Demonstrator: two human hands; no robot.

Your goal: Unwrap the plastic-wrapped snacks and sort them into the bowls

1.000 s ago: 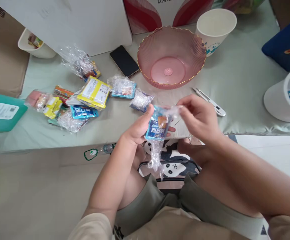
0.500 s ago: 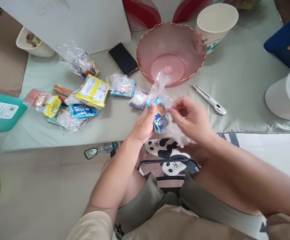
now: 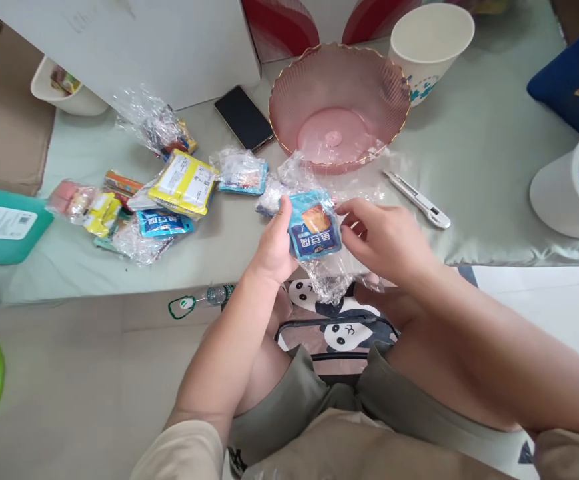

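A blue snack packet (image 3: 314,225) with a picture of food on it is held at its left side by my left hand (image 3: 273,250), thumb along the edge. Clear plastic wrap (image 3: 332,280) spreads loosely around and beneath the packet. My right hand (image 3: 389,237) is closed at the packet's right edge, its fingers curled on the wrap; the exact grip is partly hidden. Just behind lies another wrapped packet (image 3: 268,200), and a pink bowl (image 3: 289,100) with a gold wavy rim stands beyond.
Several wrapped snacks, including a yellow packet (image 3: 184,183), lie on the left. A phone (image 3: 243,118) lies behind them. Right of the bowl are a box cutter (image 3: 416,199) and a paper cup (image 3: 432,47); another cup (image 3: 564,193) stands far right. Below the table edge is a bottle (image 3: 216,294).
The blue packet has turned so its front faces up more fully. The plastic wrap has spread out around it, and my right hand has shifted slightly.
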